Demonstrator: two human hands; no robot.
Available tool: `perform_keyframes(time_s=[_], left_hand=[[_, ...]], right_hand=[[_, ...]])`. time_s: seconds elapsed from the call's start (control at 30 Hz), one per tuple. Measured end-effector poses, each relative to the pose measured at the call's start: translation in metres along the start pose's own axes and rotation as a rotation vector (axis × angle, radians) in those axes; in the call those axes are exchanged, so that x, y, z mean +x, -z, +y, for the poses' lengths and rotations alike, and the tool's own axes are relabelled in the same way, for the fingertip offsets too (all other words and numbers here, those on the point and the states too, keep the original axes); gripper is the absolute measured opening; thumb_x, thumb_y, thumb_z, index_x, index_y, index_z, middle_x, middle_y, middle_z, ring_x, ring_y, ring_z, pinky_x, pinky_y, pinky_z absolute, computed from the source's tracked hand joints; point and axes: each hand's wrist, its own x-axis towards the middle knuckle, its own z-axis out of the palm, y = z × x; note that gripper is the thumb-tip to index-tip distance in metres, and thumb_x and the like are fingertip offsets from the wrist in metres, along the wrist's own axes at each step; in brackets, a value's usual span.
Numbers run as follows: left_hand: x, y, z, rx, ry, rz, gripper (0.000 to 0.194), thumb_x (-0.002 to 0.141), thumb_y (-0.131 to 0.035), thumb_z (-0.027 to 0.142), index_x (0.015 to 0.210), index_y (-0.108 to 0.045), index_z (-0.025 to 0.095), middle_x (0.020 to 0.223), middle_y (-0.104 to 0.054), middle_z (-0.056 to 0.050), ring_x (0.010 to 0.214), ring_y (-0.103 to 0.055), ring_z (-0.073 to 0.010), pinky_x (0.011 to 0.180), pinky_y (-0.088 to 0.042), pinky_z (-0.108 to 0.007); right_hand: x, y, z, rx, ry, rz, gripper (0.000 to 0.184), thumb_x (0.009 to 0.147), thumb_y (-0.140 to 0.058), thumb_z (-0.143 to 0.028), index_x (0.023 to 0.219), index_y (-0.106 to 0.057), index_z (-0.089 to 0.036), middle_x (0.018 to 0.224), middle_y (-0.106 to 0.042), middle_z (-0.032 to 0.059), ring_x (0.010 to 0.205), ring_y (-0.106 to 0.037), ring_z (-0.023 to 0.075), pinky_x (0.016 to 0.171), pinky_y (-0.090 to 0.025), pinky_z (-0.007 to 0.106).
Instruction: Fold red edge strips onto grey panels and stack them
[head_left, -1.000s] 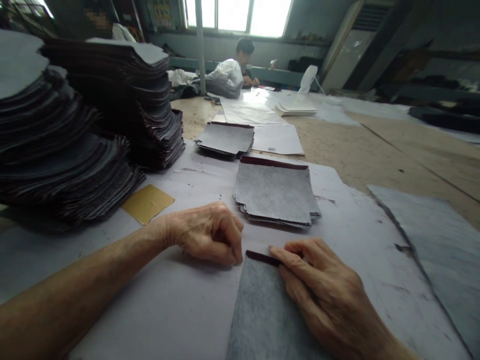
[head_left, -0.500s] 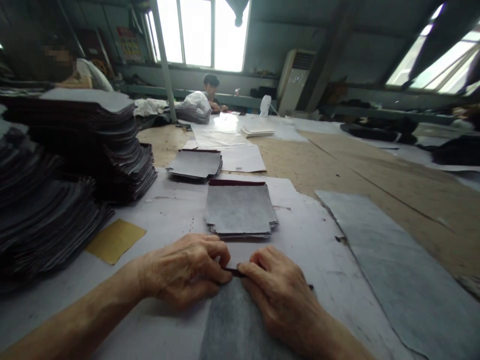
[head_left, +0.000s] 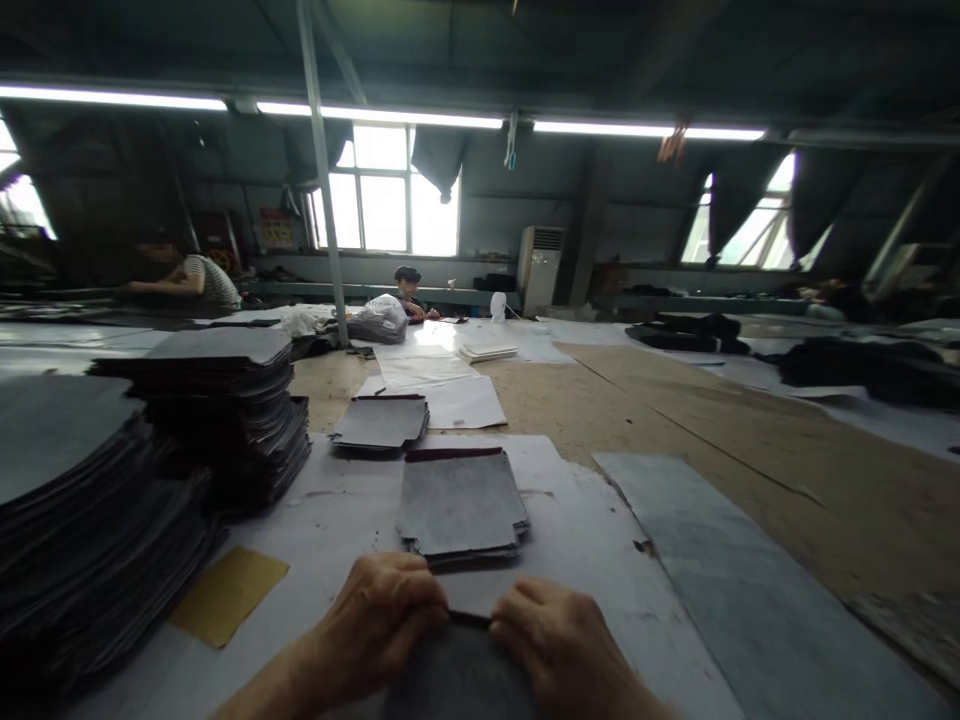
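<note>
A dark grey sheet piece (head_left: 461, 672) lies in front of me, its far edge showing as a narrow dark folded strip. My left hand (head_left: 382, 620) pinches that edge on the left, fingers curled. On the other side my right hand (head_left: 559, 635) grips the same edge, fingers bent and pressed together. A short stretch of the fold shows between the two hands; the piece's near part runs out of view. Just beyond my fingers sits a small stack of grey notched pieces (head_left: 461, 505) with a dark red strip along its far edge.
Tall stacks of dark sheets (head_left: 217, 430) stand at left, near a yellow square (head_left: 231, 595). A second small stack (head_left: 380, 422) lies farther back. A long grey sheet (head_left: 757, 570) covers the right side. Two people sit beyond, one (head_left: 199, 283) at left, one (head_left: 409, 288) ahead.
My view has tilted up, so the table sits lower and ceiling lights show. Both hands stay on the folded edge, and the gap between them is slightly wider.
</note>
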Motion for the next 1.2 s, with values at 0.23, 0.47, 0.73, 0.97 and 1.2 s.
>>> perform_keyframes(time_s=[0.23,0.47,0.73,0.97,1.2], left_hand=[[0.006,0.017,-0.005,-0.058,0.03,-0.015,0.021,0.086,-0.045,0.025,0.07,-0.056,0.017,0.065,-0.059,-0.001,0.061,-0.055,-0.0108,0.058,-0.037,-0.019],[0.01,0.029,0.007,-0.11,0.141,-0.01,0.035,0.084,-0.051,0.039,0.058,-0.05,0.015,0.052,-0.048,0.003,0.05,-0.044,-0.0079,0.051,-0.032,-0.018],[0.071,0.074,-0.024,-0.067,0.369,-0.078,0.034,0.079,-0.047,0.043,0.075,-0.063,0.013,0.053,-0.047,0.003,0.05,-0.041,-0.0098,0.048,-0.032,-0.019],[0.102,0.052,-0.07,0.274,0.421,0.112,0.02,0.077,-0.051,0.025,0.08,-0.07,0.02,0.074,-0.065,-0.002,0.072,-0.057,-0.0172,0.067,-0.038,-0.026],[0.093,0.029,-0.079,0.485,0.423,0.264,0.022,0.082,-0.048,0.028,0.08,-0.07,0.025,0.084,-0.061,-0.002,0.078,-0.058,-0.0175,0.068,-0.041,-0.026]], right_hand=[[-0.017,0.041,0.009,0.059,-0.21,-0.054,0.025,0.087,-0.045,-0.025,0.065,-0.056,-0.02,0.067,-0.06,-0.0018,0.064,-0.056,0.0111,0.059,-0.036,0.022],[-0.004,0.077,0.011,0.134,-0.239,-0.094,0.03,0.082,-0.044,-0.034,0.056,-0.046,-0.02,0.055,-0.052,-0.0024,0.054,-0.049,0.0114,0.052,-0.032,0.024],[0.088,0.102,0.046,0.224,-0.25,-0.192,0.016,0.079,-0.049,-0.026,0.07,-0.059,-0.017,0.057,-0.051,-0.0035,0.055,-0.048,0.0092,0.054,-0.039,0.021],[0.137,0.047,0.079,-0.067,-0.352,-0.019,0.024,0.088,-0.051,-0.036,0.091,-0.059,-0.014,0.091,-0.06,0.003,0.081,-0.058,0.0144,0.075,-0.048,0.034],[0.138,0.021,0.08,-0.211,-0.339,0.124,0.023,0.088,-0.051,-0.034,0.099,-0.058,-0.015,0.1,-0.059,0.005,0.09,-0.057,0.0167,0.08,-0.047,0.038]])
